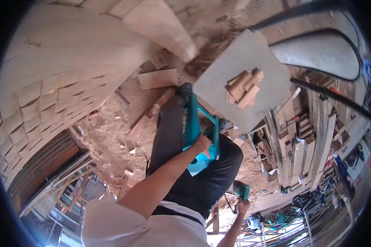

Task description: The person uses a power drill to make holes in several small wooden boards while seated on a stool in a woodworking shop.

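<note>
Between my dark-trousered legs is a teal plastic stool [191,131], partly hidden by my thighs. My left hand [203,146] reaches across to it and is closed around its edge beside the gap in its frame. Out to the right, beyond my thigh, my right hand [243,206] grips a green power tool [244,192] with a dark rounded end. The tool is too small and blurred for me to tell its exact type.
Stacked wood blocks [244,88] lie on a pale board [218,70] ahead to the right. Woven-looking panels [41,103] rise on the left. Planks [305,152] are piled at right, with tools and cords [276,218] below. Wood pieces [157,79] and shavings cover the floor.
</note>
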Tool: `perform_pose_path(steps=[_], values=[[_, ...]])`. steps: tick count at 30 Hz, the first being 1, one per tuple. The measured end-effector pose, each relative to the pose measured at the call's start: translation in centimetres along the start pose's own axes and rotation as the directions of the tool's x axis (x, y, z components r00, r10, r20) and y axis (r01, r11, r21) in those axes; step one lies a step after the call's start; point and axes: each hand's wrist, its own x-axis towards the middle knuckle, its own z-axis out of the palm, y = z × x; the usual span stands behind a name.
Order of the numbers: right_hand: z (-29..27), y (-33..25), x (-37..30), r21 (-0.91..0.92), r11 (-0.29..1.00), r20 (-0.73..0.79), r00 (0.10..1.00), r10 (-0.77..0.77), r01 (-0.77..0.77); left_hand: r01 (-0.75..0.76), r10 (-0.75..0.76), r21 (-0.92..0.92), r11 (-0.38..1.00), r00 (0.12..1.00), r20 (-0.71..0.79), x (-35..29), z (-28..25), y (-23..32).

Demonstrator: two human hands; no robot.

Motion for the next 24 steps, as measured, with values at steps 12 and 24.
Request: perform_pose_path(steps=[12,24], values=[[0.8,-7.3,8.6,0.502,0.859,-0.227,0.974,0.020,0.099,-0.063,0.144,0.287,0.956,0.952,-0.271,-0.7,1.1,1.3],[4.3,-10.0,3.7,0.715,0.663,-0.338,0.940,0.053,0.220,-0.019,0.245,0.413,0.910,0.829,-0.502,0.8,2.5,0.0]])
